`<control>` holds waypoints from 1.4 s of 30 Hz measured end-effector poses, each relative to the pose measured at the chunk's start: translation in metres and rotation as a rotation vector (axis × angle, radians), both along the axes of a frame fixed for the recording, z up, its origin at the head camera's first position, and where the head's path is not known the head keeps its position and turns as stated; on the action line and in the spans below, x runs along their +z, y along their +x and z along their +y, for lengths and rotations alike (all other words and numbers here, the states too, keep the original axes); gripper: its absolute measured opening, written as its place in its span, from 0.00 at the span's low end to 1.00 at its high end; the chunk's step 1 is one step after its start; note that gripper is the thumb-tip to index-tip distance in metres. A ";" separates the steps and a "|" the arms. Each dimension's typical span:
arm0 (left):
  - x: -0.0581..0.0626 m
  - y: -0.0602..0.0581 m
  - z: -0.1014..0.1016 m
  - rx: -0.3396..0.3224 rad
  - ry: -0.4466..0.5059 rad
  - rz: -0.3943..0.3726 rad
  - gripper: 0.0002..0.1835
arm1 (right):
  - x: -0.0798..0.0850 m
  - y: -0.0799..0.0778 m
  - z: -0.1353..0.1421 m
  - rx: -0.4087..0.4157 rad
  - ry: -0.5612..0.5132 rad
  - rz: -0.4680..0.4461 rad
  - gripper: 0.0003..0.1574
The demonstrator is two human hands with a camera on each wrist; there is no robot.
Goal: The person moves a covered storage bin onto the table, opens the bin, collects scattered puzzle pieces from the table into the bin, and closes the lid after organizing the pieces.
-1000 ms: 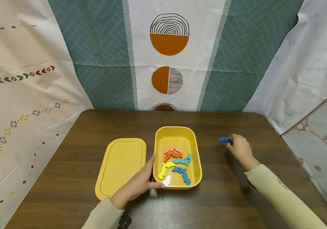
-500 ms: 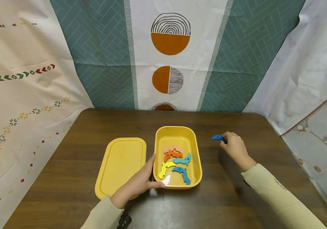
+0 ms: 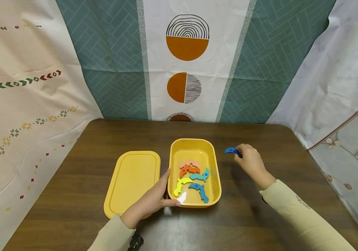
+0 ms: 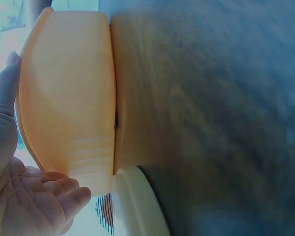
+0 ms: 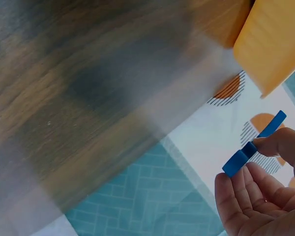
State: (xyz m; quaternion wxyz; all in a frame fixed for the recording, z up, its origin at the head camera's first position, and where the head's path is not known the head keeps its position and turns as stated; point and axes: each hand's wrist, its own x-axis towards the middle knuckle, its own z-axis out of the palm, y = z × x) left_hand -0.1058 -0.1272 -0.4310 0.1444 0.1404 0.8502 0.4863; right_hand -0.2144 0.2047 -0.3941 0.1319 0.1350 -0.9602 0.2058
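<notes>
A yellow rectangular box [image 3: 194, 205] stands uncovered on the table, with several flat curved toy pieces inside: pink, orange [image 3: 192, 169], teal [image 3: 200, 176], yellow and blue. My left hand [image 3: 153, 198] holds its near left corner, thumb along the front rim and fingers against the left wall. Seen from the left wrist, the thumb and fingers span the outer wall of the box [image 4: 69, 88]. To the right of the box, my right hand [image 3: 251, 159] pinches a dark blue curved piece [image 3: 230, 150] between thumb and fingers, raised off the table. The right wrist view shows this piece [image 5: 234, 163] edge-on.
Flat on the table left of the box lies a matching yellow lid [image 3: 131, 181], partly beneath the left forearm in the head view. Patterned cloths hang behind the brown wooden table [image 3: 128, 134] and at both sides.
My right hand has moved left toward the box, carrying the dark blue curved piece. The left hand, the box and the lid keep their places.
</notes>
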 end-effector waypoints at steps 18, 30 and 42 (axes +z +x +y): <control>0.001 0.001 0.001 -0.004 0.003 -0.017 0.61 | 0.009 0.003 -0.048 0.059 -0.046 -0.026 0.13; -0.001 0.000 0.000 -0.002 -0.003 -0.019 0.61 | 0.005 0.002 -0.074 0.074 -0.055 -0.069 0.16; 0.000 0.000 0.000 -0.004 -0.016 -0.004 0.61 | -0.002 -0.004 -0.095 0.096 -0.083 -0.089 0.17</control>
